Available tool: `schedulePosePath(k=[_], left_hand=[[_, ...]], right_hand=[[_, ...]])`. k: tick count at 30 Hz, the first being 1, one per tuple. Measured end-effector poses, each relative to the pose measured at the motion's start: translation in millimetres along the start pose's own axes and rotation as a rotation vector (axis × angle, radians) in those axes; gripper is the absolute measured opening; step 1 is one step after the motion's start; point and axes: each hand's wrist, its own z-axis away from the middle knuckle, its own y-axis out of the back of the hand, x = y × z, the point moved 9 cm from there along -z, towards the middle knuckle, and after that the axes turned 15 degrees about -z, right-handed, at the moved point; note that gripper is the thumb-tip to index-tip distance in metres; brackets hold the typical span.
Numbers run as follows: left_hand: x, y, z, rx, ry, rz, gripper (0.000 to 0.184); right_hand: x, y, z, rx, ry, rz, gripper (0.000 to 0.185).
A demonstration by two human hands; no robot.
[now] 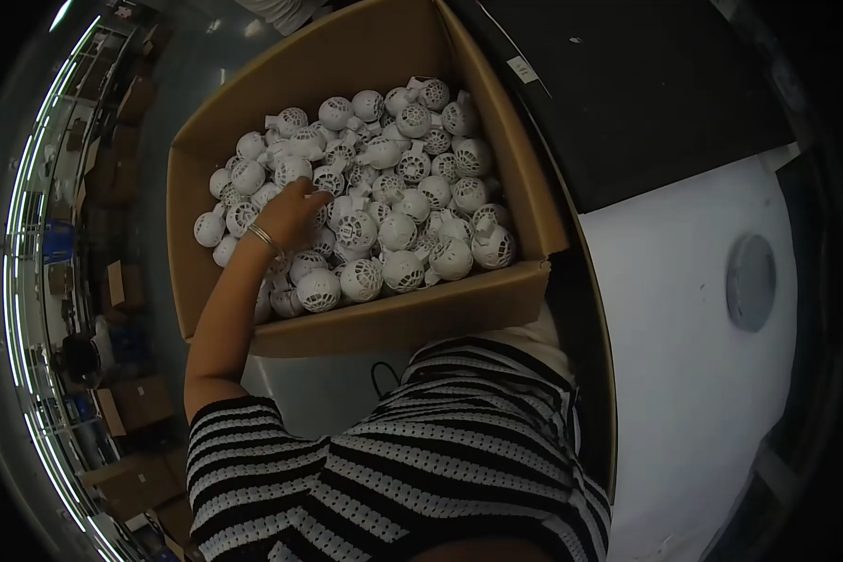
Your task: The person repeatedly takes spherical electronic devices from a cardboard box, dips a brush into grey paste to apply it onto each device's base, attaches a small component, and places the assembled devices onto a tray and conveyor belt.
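My left hand (pixel 293 215), with a bracelet at the wrist, reaches over the left part of a large cardboard box (pixel 403 314). Its fingers are bent and drawn together among the white balls; what they hold, if anything, is hidden. White openwork balls (pixel 356 229) fill the box in a loose heap. Many have a lattice pattern, and some show a small square neck. One patterned ball (pixel 244 217) lies just left of my wrist. My right hand is out of view.
Right of the box stands a table with a black surface (pixel 646 103) and a white surface (pixel 684 356), which bears a round greyish disc (pixel 751 283). Shelves with cardboard boxes (pixel 140 405) line the far left. Light-coloured cloth (pixel 286 11) shows beyond the box at the top.
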Motion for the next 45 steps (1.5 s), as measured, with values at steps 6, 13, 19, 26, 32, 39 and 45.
schedulePosePath(k=[6,13,19,26,32,39,45], left_hand=[[-3,-42,-3,-0.082,-0.057,-0.236,0.053],[-21,3,4,-0.069,0.084,0.419,0.058],[6,81,-3,0.261,-0.268,1.920,0.077],[165,178,-56,-0.168,-0.810,2.176,0.077],[279,213,-60,-0.570,-1.018,2.390,0.069],[350,235,-55,-0.651,-1.009,2.273,0.065],[339,233,-68,-0.575,-0.964,2.308,0.064]], right_hand=[[-140,7,-16,0.225,0.410,-0.293,0.054],[-219,-27,-15,0.182,0.714,-0.609,0.052],[-249,-39,-14,0.104,0.782,-0.755,0.051],[-274,-32,-13,0.064,0.676,-0.812,0.039],[-277,-27,-16,0.110,0.710,-0.911,0.040],[-316,-13,-34,0.085,0.795,-1.093,0.043],[-316,-24,-32,0.090,0.821,-1.123,0.041]])
